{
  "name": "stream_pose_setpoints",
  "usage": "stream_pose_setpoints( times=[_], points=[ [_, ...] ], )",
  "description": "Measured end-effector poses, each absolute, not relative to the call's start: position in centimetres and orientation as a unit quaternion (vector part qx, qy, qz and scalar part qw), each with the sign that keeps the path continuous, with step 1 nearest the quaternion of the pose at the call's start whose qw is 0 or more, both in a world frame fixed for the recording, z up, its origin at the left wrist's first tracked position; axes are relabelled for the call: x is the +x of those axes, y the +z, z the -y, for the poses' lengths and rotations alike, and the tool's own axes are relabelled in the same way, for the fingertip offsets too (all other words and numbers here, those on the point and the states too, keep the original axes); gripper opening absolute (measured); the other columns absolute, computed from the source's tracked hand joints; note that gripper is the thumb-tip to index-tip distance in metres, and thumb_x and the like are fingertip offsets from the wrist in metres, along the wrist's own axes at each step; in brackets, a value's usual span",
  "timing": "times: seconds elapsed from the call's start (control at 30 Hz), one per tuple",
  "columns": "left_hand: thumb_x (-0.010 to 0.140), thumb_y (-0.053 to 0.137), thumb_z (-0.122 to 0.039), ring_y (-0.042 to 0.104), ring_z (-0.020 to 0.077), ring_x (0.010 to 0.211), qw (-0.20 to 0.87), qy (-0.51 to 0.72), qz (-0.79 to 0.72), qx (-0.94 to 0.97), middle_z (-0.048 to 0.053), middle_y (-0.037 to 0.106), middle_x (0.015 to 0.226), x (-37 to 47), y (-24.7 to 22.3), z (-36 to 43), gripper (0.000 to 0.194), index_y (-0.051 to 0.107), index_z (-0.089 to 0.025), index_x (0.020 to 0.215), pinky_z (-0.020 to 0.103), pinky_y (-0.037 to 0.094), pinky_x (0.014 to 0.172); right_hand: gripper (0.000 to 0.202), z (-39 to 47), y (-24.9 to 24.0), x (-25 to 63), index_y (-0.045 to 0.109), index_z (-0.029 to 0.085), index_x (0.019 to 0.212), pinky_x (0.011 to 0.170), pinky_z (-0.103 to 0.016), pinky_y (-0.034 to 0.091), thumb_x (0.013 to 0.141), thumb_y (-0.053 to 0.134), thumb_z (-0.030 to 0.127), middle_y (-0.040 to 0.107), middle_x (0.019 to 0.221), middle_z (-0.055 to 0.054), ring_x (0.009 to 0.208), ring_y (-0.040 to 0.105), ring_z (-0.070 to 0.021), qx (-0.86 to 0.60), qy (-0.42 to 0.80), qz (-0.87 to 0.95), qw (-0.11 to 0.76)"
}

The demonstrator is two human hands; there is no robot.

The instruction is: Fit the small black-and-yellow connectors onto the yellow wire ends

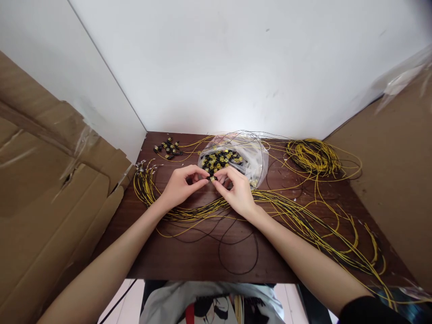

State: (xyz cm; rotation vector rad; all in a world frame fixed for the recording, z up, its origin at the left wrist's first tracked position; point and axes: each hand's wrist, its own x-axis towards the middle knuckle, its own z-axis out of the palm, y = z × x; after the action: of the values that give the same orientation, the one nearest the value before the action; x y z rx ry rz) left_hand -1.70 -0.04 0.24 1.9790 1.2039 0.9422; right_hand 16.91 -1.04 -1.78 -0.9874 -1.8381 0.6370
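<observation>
A yellow-and-black wire bundle point(199, 211) lies across the table point(162, 263). Just past it, my left hand point(182, 183) and right hand point(239, 190) pinch a small connector point(212, 178) between them, near a plastic bag point(261, 161) heaped with many more, seemingly left to do. Beyond, leftward, a loose cluster point(168, 146) looks finished.

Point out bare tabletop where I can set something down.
Free: front of the table, between the left forearm and the black wire loop; also the strip between that forearm and the left cardboard. Crowded: the middle, with left hand, right hand, wire bundle and plastic bag; right, a wire coil.
</observation>
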Motion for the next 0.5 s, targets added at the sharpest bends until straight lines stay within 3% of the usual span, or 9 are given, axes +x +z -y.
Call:
stream_pose_setpoints(
  times=[0.5],
  points=[
    [0.075, 0.066, -0.027, 0.052, 0.0115, 0.063, 0.344, 0.396, -0.457, 0.719, 0.003, 0.063, 0.070, -1.09, 0.02, 0.40, 0.015, 0.068, -0.013, 0.080, 0.023, 0.043, 0.062, 0.006, 0.93, -1.93, 16.88, 0.058, 0.018, 0.088, 0.058, -0.024, 0.046, 0.082, 0.056, 0.020, 0.058, 0.080, -0.002, 0.068, 0.055, -0.0124, -0.408, 0.267, 0.743, 0.458]
  ],
)
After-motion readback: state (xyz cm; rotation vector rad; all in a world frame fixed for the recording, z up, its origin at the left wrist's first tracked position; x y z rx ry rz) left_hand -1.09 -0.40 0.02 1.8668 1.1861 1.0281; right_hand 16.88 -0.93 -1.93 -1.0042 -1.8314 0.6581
